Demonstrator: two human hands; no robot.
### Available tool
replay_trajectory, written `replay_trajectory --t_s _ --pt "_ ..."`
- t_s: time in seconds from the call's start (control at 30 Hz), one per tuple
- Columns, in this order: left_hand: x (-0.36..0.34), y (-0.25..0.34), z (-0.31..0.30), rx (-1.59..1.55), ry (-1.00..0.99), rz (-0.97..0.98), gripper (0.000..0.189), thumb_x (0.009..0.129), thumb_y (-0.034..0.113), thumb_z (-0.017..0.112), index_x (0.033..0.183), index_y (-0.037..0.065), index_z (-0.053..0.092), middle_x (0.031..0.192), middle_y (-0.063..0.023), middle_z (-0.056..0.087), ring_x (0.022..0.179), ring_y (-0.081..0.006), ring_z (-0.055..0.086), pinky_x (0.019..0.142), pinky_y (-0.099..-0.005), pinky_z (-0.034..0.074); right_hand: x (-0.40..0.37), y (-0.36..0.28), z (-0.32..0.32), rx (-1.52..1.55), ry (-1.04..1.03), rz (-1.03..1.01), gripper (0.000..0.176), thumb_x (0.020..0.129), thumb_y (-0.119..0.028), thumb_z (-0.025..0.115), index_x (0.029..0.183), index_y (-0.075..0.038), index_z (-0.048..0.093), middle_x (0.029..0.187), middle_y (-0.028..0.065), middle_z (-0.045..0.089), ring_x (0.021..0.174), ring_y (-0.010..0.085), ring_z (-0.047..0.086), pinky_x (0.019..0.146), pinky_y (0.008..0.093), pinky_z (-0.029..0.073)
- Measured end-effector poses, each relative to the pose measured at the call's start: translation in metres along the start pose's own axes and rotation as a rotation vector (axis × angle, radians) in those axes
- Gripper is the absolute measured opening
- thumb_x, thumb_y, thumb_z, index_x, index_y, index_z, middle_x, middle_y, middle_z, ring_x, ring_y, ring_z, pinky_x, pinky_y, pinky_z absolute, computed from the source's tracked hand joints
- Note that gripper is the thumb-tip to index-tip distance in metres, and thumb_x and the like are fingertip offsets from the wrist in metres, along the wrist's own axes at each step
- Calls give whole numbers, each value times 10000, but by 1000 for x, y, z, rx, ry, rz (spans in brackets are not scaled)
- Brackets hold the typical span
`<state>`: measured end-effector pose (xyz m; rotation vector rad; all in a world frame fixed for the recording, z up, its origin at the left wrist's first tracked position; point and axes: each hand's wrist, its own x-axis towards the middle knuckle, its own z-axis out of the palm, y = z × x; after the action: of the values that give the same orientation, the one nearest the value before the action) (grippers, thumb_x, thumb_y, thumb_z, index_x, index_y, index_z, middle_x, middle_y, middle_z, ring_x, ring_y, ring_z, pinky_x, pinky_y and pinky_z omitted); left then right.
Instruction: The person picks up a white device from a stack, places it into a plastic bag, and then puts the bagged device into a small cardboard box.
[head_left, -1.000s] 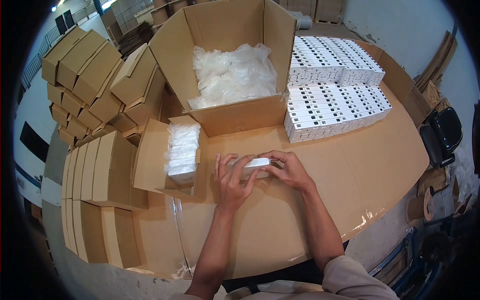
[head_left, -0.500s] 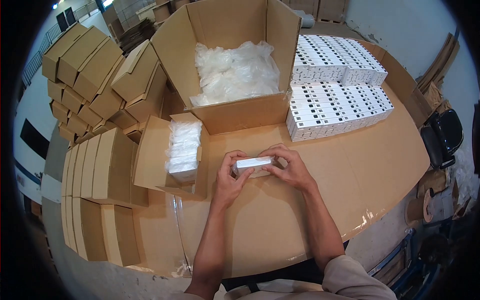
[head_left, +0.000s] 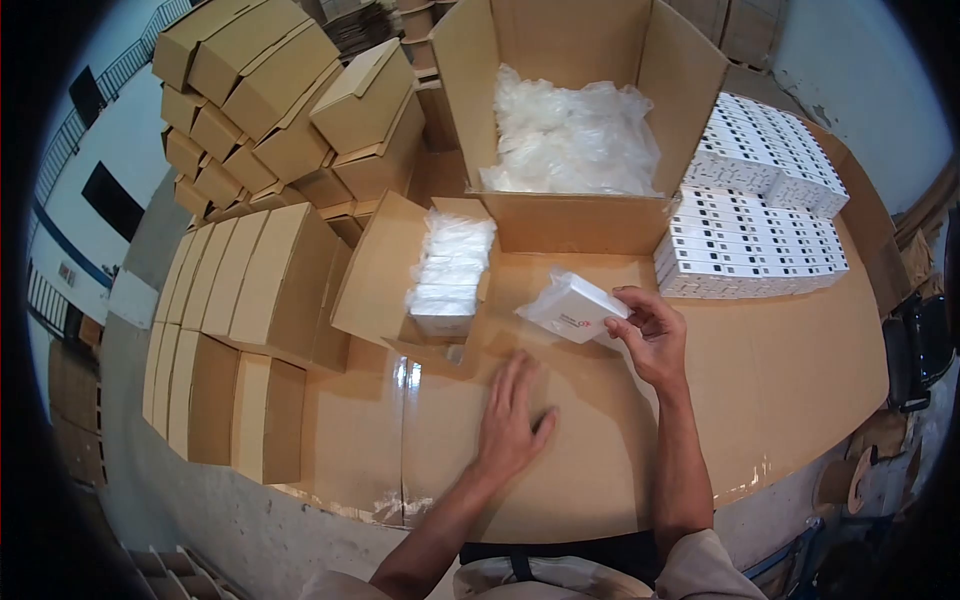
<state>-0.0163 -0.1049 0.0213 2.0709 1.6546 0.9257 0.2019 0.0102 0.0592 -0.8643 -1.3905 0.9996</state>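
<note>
My right hand [head_left: 648,334] grips one end of a small white box [head_left: 572,308] in a clear plastic bag, held tilted above the table. The bag's loose end sticks out to the left. My left hand [head_left: 515,418] is empty over the cardboard surface, its fingers stretched out towards the open carton. In that open cardboard carton [head_left: 375,265] stands a row of bagged white boxes [head_left: 452,268], left of both hands.
Behind my hands stands a large carton [head_left: 570,222] holding a heap of clear plastic bags [head_left: 575,135]. Stacked white boxes [head_left: 755,245] fill the back right. Closed brown cartons [head_left: 285,290] are piled on the left. Cardboard sheeting [head_left: 780,370] covers the table.
My left hand has let go of the bagged box and opened. My right hand still holds it, now higher and tilted. The view has shifted, moving the surroundings right in the picture.
</note>
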Motion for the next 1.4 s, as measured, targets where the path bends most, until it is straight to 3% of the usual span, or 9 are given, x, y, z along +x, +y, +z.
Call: replay_trajectory --t_s 0.17,0.37,0.5,0.6,0.8,1.0,1.4 --pt "-49 23 -32 137 -201 7 603 948 327 677 1467 68 514 1578 -184 406 1461 -421 354 1211 -562 278 13 -26 49 22 -80 -90 306 865 86 757 1162 30 709 1100 118 727 878 134 704 741 254 609" --pt "-70 28 -42 142 -234 -19 549 944 348 672 1448 162 559 1580 -147 417 1456 -404 366 1206 -555 288 20 -31 111 -36 -144 -211 278 863 48 772 1131 -1 718 1061 117 751 870 169 722 725 294 630" --pt "-70 26 -42 123 -229 -21 548 938 342 677 1443 162 562 1575 -145 421 1455 -401 366 1201 -555 292 25 -37 129 -146 -232 -315 286 866 31 767 1140 -20 704 1071 137 734 880 261 725 729 333 626" --pt "-70 24 -42 107 -231 -18 543 939 339 674 1440 161 563 1569 -144 425 1455 -397 367 1201 -555 291 32 -36 129 -305 -350 -414 304 869 43 753 1160 -21 694 1064 136 713 900 264 729 736 342 606" --pt "-68 23 -43 91 -246 -25 535 951 348 659 1444 165 556 1573 -140 420 1463 -387 359 1206 -558 280 42 -52 138 -509 -534 -409 275 896 -17 709 1165 -60 678 1010 141 676 887 342 692 782 424 587" --pt "-68 22 -43 101 -258 -23 534 962 347 652 1451 162 545 1580 -139 412 1467 -384 355 1210 -552 280 35 -32 153 -695 -562 -432 362 868 -29 672 1225 -77 632 1055 189 660 931 382 689 782 443 589" --pt "-68 25 -42 101 -239 -35 531 956 323 671 1441 134 562 1561 -146 433 1444 -391 387 1198 -550 307 30 -29 171 -760 -503 -380 173 785 22 639 956 -5 644 976 181 594 945 362 655 790 463 572"
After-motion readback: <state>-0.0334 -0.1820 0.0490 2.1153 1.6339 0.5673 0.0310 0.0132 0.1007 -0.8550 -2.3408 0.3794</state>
